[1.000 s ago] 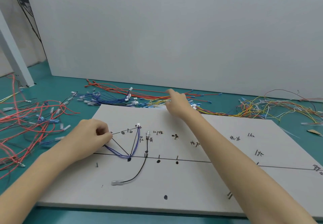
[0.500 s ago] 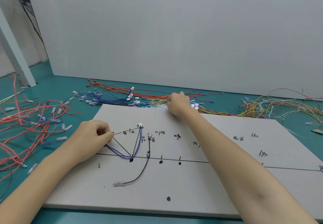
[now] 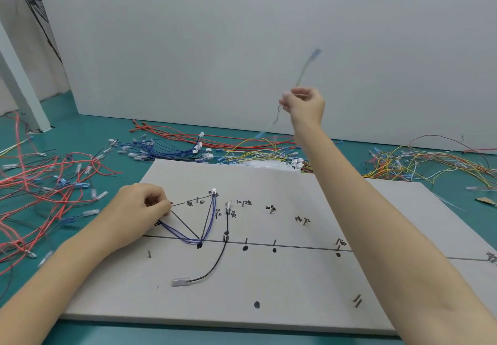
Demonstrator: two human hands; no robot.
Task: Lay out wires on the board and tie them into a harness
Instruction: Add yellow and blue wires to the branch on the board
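Two hands point(image 3: 139, 210), one raised wire point(image 3: 306, 67)

Your two forearms are bare right to the bottom edge of the view, with no sleeve, cuff, glove, watch or ring on them. Your left hand point(image 3: 137, 210) and right hand point(image 3: 306, 105) are both uncovered, fingers included.

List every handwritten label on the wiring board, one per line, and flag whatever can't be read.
All are handwritten in black on the board:
"黄" and "白", either side of a tick on the slanted line.
"红", right of the blue wires; the mark above it is unclear.
"黄", right of the black wire.
"红" and "棕".
The marks at and the right edge are too scrawled to read.
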